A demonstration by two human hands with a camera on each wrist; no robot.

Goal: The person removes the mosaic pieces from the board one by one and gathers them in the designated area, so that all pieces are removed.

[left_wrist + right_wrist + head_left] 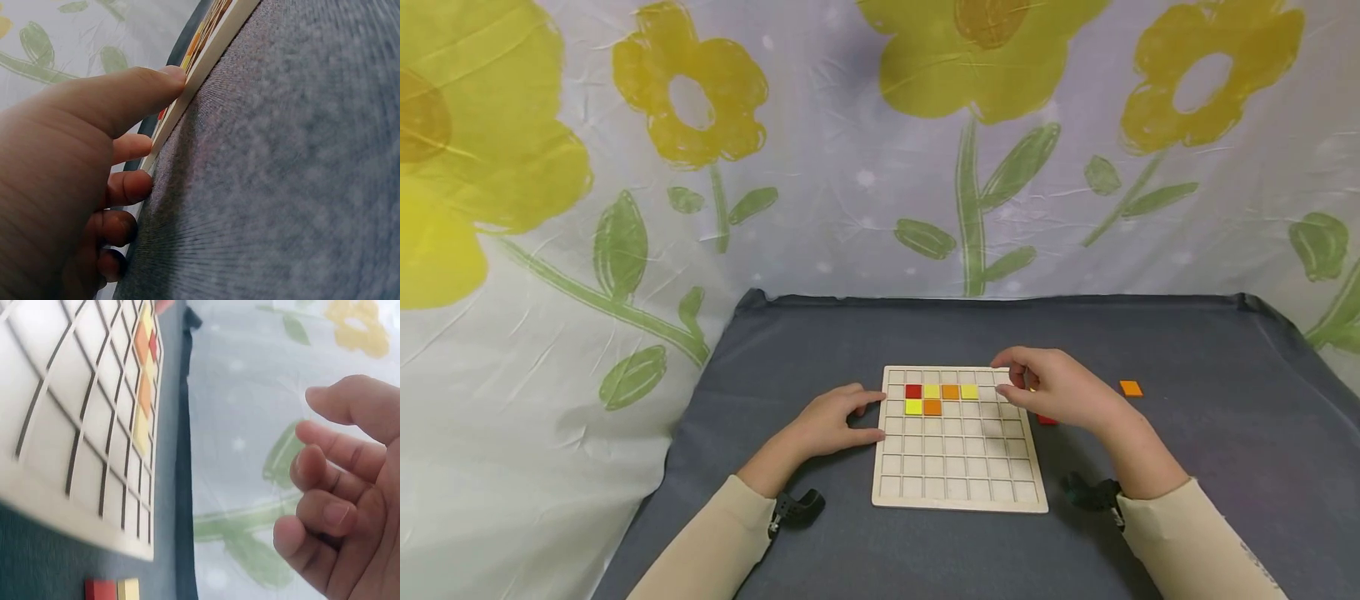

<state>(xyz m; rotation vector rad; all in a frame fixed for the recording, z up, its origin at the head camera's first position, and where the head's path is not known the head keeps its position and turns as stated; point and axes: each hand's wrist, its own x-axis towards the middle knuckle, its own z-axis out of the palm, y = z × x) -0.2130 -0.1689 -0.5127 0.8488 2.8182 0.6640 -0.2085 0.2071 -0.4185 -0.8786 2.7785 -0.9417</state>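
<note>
A pale wooden grid board (pixel 958 467) lies flat on the dark cloth. Several coloured square tiles sit in its upper-left cells, among them a red tile (pixel 913 391), a yellow tile (pixel 970 392) and an orange tile (pixel 932 407). My left hand (pixel 823 423) touches the board's left edge with thumb and index fingertip, as the left wrist view also shows. Over the upper right edge hovers my right hand (pixel 1051 387). Its fingers are loosely bent and thumb and index finger stand apart, nothing between them in the right wrist view (pixel 350 494).
Right of the board, partly under the right hand, lie a loose red tile (pixel 100 589) and a loose yellow tile (pixel 129 589). Farther right is an orange tile (pixel 1131 388). A flower-printed curtain (pixel 827 167) hangs behind the dark cloth (pixel 820 325).
</note>
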